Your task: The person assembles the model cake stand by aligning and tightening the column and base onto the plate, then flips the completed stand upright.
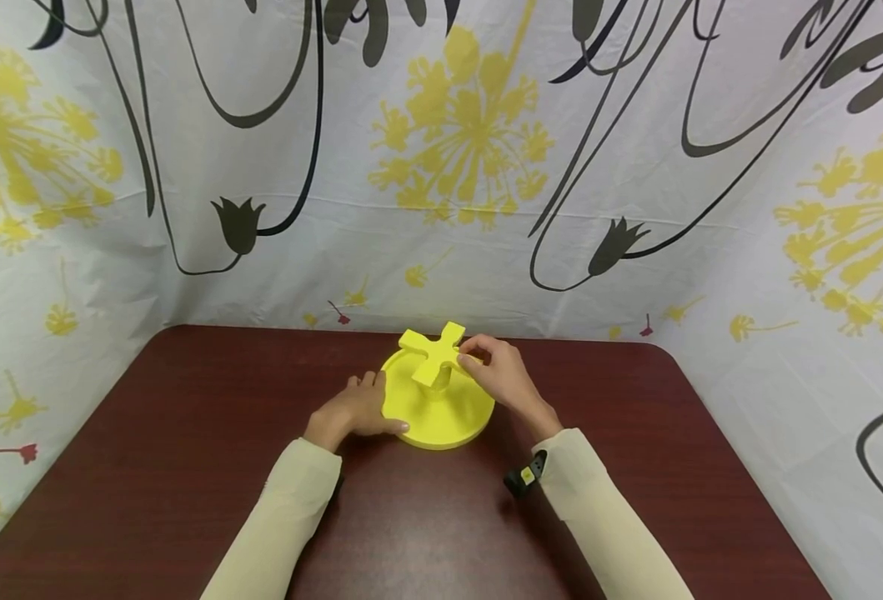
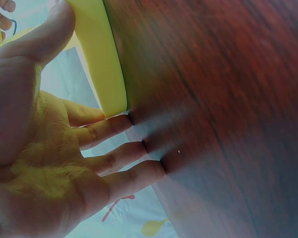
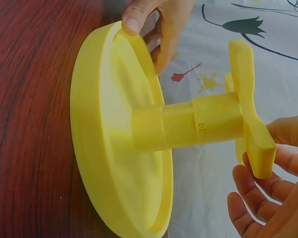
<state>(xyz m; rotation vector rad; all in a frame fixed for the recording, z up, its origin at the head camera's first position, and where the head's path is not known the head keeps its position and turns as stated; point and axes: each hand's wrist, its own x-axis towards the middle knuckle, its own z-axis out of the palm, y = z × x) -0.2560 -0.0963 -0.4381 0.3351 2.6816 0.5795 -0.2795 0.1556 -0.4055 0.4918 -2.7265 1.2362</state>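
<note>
A yellow plastic piece stands on the table: a round base with a raised rim, a stepped post marked "34", and a four-armed cross handle on top. My left hand holds the base at its left rim, thumb over the edge at the front. Its other fingers extend along the outer side, tips at the table. With thumb and fingers, my right hand pinches one arm of the cross handle from the right. In the right wrist view, the fingers reach behind that arm.
The dark red-brown table has rounded far corners. A white cloth with yellow and grey flower prints hangs behind it and along both sides. A black strap device sits at the right wrist, by the sleeve.
</note>
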